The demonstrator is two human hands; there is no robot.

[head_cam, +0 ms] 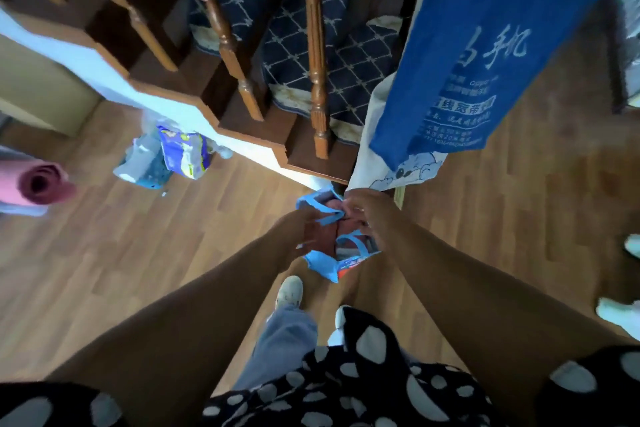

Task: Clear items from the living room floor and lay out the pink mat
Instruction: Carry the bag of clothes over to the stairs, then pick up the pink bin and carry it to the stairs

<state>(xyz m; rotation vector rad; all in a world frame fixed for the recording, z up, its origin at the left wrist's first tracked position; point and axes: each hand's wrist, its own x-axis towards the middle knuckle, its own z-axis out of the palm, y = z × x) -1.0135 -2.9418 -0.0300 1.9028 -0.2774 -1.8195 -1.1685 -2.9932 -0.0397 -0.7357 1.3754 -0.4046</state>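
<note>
A small bag (332, 253) stands on the floor (173, 253) at the staircase's (242, 114) foot; a rolled mat (34, 185) lies far left, packages (173, 156) between them against the staircase.

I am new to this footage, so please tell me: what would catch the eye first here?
Both hands, left hand and right hand, meet at the handles of a light blue bag on the wooden floor by the stairs. A big blue tote hangs at upper right. The rolled pink mat lies at far left.
</note>
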